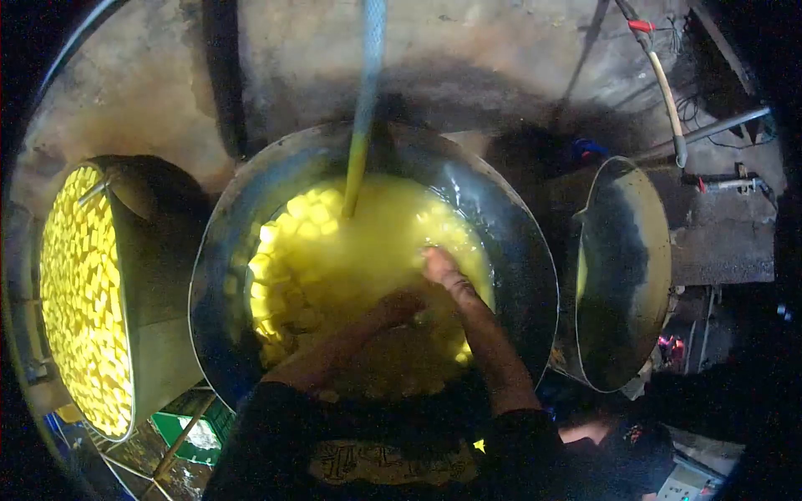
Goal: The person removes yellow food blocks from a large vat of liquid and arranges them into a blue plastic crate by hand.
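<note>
A wide dark wok (526,234) holds cloudy yellow liquid with many yellow tofu-like blocks (261,288) piled along its left side. More blocks (443,224) lie at the right side, partly under the surface. My right hand (441,265) is over the liquid by these blocks, fingers bunched; what they hold, if anything, is hidden. Lower and to the left, my left hand (408,306) reaches across at the liquid's surface, partly behind my right wrist, with its fingers hidden. A blue hose (368,92) with a yellowed lower end hangs down into the liquid.
At left stands a large metal vessel (159,359) full of yellow blocks. A second pan (626,275) stands at right. Below left is a green crate (188,430). A pale hose (664,88) hangs by the wall at upper right. Another person's arm (585,432) shows at lower right.
</note>
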The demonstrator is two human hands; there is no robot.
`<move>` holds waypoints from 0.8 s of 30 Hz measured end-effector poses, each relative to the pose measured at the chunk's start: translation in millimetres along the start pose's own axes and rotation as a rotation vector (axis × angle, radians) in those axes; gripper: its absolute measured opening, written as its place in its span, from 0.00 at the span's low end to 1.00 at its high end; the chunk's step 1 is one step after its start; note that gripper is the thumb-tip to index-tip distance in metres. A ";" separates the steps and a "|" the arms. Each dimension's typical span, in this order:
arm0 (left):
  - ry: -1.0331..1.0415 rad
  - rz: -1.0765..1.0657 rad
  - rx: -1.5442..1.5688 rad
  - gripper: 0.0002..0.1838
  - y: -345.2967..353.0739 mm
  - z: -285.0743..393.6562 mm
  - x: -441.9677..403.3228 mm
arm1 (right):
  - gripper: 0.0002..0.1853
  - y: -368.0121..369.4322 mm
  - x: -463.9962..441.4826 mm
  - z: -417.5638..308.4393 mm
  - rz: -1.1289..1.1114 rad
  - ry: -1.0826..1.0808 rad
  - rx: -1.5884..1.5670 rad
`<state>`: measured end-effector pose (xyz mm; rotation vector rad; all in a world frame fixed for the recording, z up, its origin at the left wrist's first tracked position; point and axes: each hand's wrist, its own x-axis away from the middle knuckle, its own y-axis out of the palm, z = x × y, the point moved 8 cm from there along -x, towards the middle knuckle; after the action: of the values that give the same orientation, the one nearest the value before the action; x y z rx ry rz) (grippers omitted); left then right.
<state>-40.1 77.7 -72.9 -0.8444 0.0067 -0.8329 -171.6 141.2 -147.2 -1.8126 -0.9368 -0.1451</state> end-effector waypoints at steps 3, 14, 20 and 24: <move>0.030 0.182 0.360 0.21 -55.2 -13.8 35.4 | 0.19 -32.1 19.8 -32.3 -0.079 -0.255 -0.262; 0.001 0.919 2.050 0.07 -60.2 -68.4 43.4 | 0.15 -87.8 122.2 -165.7 0.021 -0.221 -1.022; 0.138 0.994 1.947 0.13 -59.8 -52.6 33.7 | 0.16 -86.5 121.1 -166.2 0.335 -0.062 -0.728; 0.171 1.037 2.026 0.20 -55.8 -29.2 20.1 | 0.24 -115.0 140.0 -197.3 0.533 -0.048 -0.288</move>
<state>-71.7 24.5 -49.7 1.1281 -0.2011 0.3170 -88.4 67.7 96.5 -2.2792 -0.4515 0.1043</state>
